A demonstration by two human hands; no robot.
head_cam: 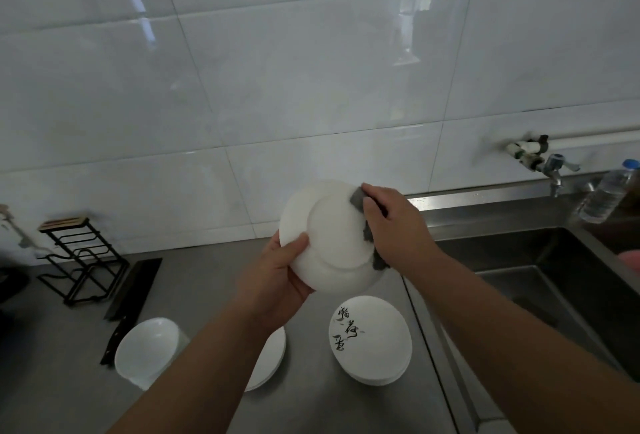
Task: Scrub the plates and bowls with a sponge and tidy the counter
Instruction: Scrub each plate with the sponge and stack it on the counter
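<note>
Head view: my left hand (277, 281) grips the round white ceramic plate (332, 236) by its lower-left rim, underside facing me. The plate sits tilted between both hands. At its right edge my right hand (394, 226) clutches the dark grey sponge (359, 197), so scrubbing likely runs leftward, towards my thumb.

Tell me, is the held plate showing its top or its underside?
Underside: the white plate shows its raised foot ring to the camera; the right hand presses the grey sponge against it.
</note>
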